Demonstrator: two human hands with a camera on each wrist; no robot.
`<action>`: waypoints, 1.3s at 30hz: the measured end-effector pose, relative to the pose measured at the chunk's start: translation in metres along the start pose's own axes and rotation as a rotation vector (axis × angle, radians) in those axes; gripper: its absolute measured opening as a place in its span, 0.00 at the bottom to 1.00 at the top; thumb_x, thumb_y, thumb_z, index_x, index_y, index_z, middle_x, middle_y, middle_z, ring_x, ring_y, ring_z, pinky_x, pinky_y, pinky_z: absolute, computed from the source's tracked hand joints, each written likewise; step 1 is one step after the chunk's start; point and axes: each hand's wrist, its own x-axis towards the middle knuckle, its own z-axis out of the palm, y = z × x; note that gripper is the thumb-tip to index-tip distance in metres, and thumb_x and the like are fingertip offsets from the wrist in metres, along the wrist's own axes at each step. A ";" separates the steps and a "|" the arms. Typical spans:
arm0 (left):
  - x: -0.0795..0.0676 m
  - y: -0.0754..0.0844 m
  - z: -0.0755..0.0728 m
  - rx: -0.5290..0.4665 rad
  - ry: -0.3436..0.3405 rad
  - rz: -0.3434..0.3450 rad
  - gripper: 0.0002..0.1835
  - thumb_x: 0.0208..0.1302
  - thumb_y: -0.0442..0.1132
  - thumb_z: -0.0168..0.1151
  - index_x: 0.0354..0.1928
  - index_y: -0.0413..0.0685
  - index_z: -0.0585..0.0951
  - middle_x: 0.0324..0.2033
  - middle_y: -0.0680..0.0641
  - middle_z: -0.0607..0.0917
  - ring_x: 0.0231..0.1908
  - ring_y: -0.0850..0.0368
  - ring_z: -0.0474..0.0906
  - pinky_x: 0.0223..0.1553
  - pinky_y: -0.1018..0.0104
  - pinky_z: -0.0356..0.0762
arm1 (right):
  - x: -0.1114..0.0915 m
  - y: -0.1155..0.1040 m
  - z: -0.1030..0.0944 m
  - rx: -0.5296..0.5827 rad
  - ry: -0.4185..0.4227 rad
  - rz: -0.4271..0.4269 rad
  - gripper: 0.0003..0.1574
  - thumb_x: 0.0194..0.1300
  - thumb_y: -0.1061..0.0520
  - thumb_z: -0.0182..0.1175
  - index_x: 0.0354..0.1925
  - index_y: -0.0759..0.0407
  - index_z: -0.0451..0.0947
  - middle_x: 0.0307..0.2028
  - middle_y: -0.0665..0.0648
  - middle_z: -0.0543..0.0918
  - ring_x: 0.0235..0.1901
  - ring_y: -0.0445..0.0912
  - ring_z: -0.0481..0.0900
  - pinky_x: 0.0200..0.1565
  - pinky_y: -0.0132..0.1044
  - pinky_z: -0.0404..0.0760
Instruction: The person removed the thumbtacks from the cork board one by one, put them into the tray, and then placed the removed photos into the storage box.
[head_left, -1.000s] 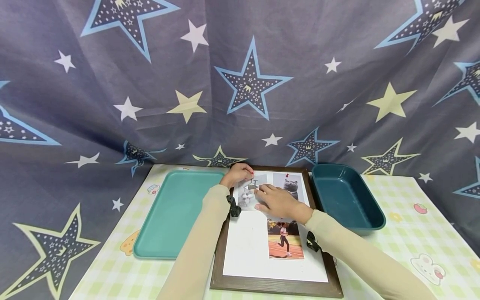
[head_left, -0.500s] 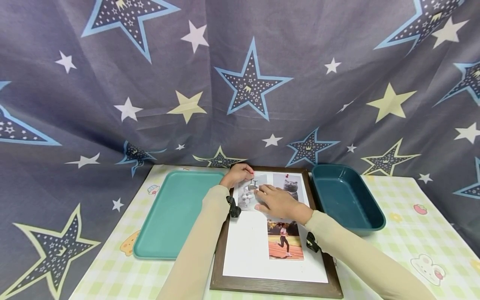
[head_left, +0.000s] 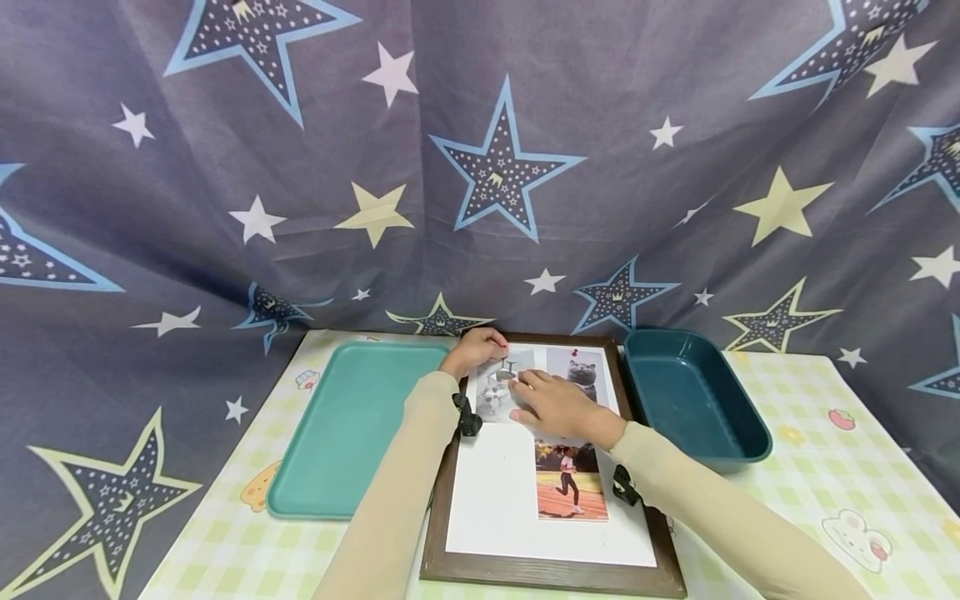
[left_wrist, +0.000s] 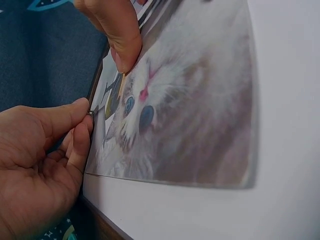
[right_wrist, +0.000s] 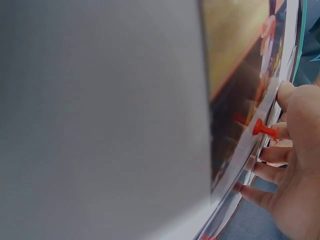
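Note:
My left hand (head_left: 476, 350) pinches a small red push pin (head_left: 504, 346) between thumb and fingers at the top of a kitten photo (head_left: 492, 402). In the left wrist view, most of that pin is hidden by the fingertips, right by the edge of the photo. Fingers spread, my right hand (head_left: 562, 404) rests on the photo's right side. Below it lies a photo of a runner (head_left: 572, 487), and a red push pin (right_wrist: 260, 128) stands in its top part under the hand. All lie on a white board (head_left: 491, 500) with a brown wooden frame (head_left: 555, 571).
A grey cat photo (head_left: 581, 367) with a red push pin (head_left: 574, 352) is at the board's top right. Left of the frame is a flat teal tray (head_left: 352, 425); on its right, a deep dark teal bin (head_left: 693, 392). A starry curtain (head_left: 495, 275) hangs behind the checked tablecloth (head_left: 810, 450).

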 end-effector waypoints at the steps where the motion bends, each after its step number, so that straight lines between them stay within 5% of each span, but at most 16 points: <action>1: 0.000 -0.001 0.000 0.000 -0.004 -0.001 0.07 0.69 0.31 0.62 0.46 0.38 0.82 0.39 0.44 0.84 0.37 0.56 0.77 0.41 0.67 0.78 | 0.000 0.000 0.000 0.002 -0.001 0.000 0.39 0.80 0.37 0.45 0.76 0.58 0.62 0.69 0.63 0.70 0.70 0.59 0.68 0.69 0.55 0.73; 29: 0.007 -0.004 0.002 -0.058 0.015 -0.005 0.10 0.69 0.31 0.62 0.49 0.35 0.83 0.34 0.47 0.83 0.34 0.58 0.77 0.39 0.69 0.79 | -0.001 -0.001 -0.003 0.027 -0.010 0.003 0.38 0.80 0.38 0.46 0.75 0.59 0.63 0.70 0.65 0.69 0.72 0.60 0.66 0.71 0.57 0.70; 39: 0.007 0.001 -0.001 -0.096 0.015 -0.037 0.12 0.69 0.29 0.62 0.51 0.31 0.83 0.44 0.39 0.86 0.34 0.59 0.78 0.40 0.70 0.82 | -0.002 -0.001 -0.002 0.014 0.001 -0.004 0.38 0.80 0.37 0.46 0.76 0.58 0.63 0.67 0.63 0.71 0.69 0.58 0.69 0.68 0.55 0.74</action>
